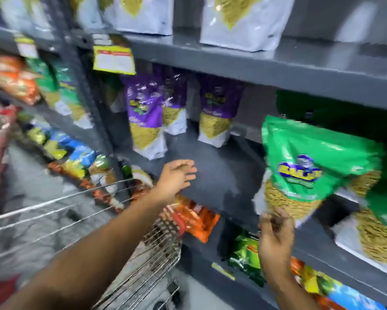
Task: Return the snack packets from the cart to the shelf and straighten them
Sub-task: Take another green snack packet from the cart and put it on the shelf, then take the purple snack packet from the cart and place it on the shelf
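Note:
A green snack packet (311, 157) leans tilted at the front edge of the grey middle shelf (221, 175). My right hand (275, 238) reaches up from below, and its fingertips pinch the packet's bottom corner; motion blur hides the exact grip. My left hand (177, 177) hovers open, palm down, over the bare shelf surface to the left, holding nothing. Purple packets (144, 113) stand upright at the back of the same shelf. Another green packet (385, 220) stands further right. The wire cart (156, 253) is below my left forearm, and its contents are hidden.
White packets (244, 19) fill the top shelf. Orange packets (194, 218) and a dark green one (244, 253) lie on the lower shelf. A yellow price tag (114, 60) hangs by the grey upright post (85, 86). More packets line the left shelves.

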